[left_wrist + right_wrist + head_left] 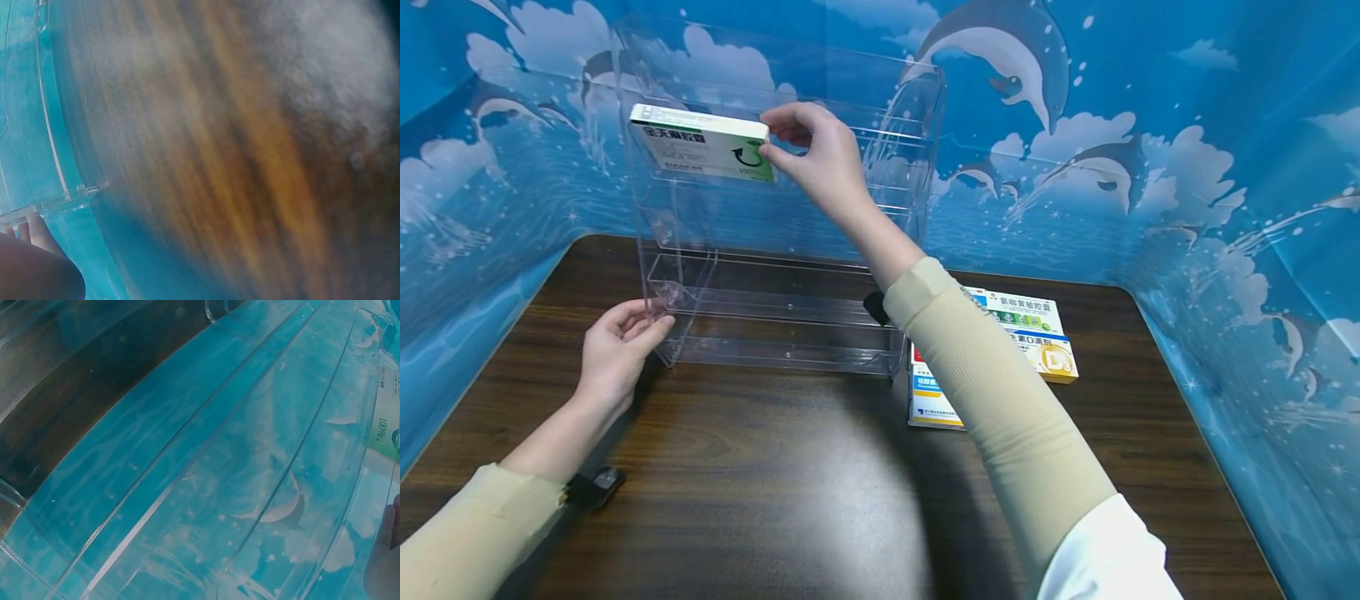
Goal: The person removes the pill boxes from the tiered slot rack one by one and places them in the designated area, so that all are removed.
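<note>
A clear acrylic tiered rack (790,307) stands on the table in the head view. My left hand (619,350) grips its lower left side edge between thumb and fingers; the left wrist view has this hand (39,265) at the rack's edge (55,205). Up at the top tier, my right hand (820,154) pinches the right end of a white and green medicine box (700,150). The box is slightly tilted, its printed face toward me. Whether its bottom touches the tier cannot be told. In the right wrist view, only part of the box (386,409) shows at the right edge.
Several medicine boxes (1033,321) lie at the rack's right, partly hidden by my right forearm. One blue and white box (931,408) is nearest me. A dark wooden table (760,467) carries everything. A blue dolphin-print curtain (1150,75) hangs behind and at the sides.
</note>
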`<state>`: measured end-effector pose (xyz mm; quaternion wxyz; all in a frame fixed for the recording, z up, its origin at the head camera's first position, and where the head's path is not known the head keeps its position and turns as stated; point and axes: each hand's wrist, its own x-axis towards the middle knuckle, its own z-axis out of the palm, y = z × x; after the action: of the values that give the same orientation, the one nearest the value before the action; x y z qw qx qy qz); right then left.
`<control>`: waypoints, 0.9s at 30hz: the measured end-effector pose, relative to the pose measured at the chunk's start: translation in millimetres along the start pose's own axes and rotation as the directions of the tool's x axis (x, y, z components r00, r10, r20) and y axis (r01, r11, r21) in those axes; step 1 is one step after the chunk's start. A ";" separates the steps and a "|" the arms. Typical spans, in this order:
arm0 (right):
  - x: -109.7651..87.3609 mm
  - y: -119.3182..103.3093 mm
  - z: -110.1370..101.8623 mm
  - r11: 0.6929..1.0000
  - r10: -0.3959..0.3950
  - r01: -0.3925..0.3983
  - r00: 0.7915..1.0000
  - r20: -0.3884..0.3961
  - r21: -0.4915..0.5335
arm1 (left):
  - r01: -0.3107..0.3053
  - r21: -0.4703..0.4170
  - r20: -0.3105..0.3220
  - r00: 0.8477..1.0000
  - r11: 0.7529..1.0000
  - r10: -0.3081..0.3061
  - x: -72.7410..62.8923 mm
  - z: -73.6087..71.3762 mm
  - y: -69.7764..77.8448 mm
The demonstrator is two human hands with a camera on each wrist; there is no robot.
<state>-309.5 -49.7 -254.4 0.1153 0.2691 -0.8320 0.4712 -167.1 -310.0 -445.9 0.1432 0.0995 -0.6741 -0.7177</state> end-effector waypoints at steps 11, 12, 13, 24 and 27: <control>0.0 1.4 -1.5 1.000 -0.010 0.011 1.000 -0.019 0.005 | -0.011 0.029 -0.008 1.000 1.000 0.011 -2.1 1.5 0.0; 0.0 1.8 -2.1 1.000 -0.010 0.010 1.000 -0.023 0.013 | -0.014 0.029 -0.006 1.000 0.999 0.014 -2.1 1.6 0.0; 0.0 2.1 -2.7 1.000 -0.008 0.009 1.000 -0.027 0.021 | -0.016 0.025 -0.005 1.000 1.000 0.016 -1.9 1.6 -0.1; 0.1 6.5 -10.3 0.997 -0.028 0.032 0.997 -0.065 0.065 | -0.004 0.051 -0.012 1.000 0.999 0.005 -0.3 0.9 0.0; 0.6 7.4 -13.3 0.997 -0.031 0.036 0.996 -0.078 0.074 | -0.005 0.059 -0.009 1.000 0.998 0.006 0.0 0.6 0.5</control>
<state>-315.0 -35.6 -252.4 0.1451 0.2688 -0.8039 0.5103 -167.3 -309.4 -445.4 0.1453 0.1052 -0.6948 -0.6965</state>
